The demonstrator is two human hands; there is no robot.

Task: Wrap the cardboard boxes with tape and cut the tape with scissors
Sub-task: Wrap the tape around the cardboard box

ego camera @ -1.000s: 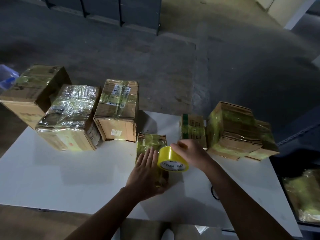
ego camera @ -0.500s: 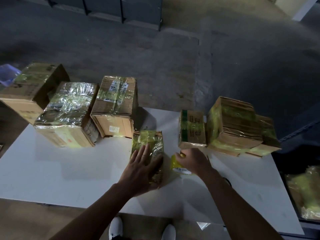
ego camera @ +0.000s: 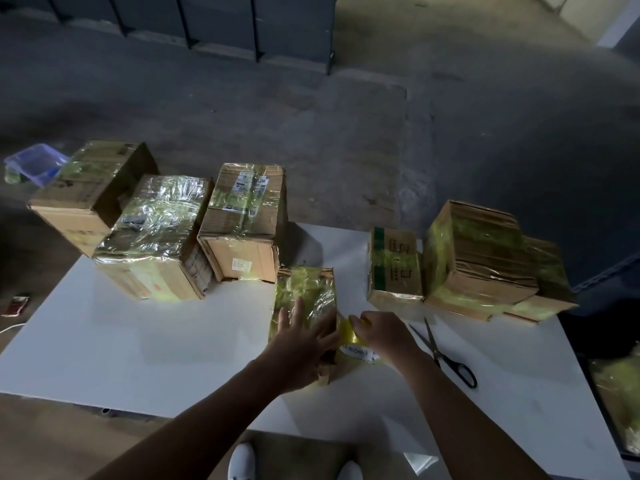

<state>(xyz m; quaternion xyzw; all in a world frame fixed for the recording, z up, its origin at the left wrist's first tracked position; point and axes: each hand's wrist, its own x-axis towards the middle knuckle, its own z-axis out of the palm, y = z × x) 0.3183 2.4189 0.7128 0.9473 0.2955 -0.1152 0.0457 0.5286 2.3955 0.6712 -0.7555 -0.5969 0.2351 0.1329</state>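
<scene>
Left hand (ego camera: 298, 344), fingers spread flat, presses the small box (ego camera: 308, 289) mid-table (ego camera: 138, 341). Right hand (ego camera: 384, 332) grips the tape roll (ego camera: 349, 337) at the box's 4 o'clock; best kept taut. Scissors (ego camera: 440, 348) lie at 3 o'clock.

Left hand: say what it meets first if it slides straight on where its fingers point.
The left hand lies flat on the small box, so it would slide off its far end. Then probably bare table; the taped carton stands just left, depth unclear.
</scene>
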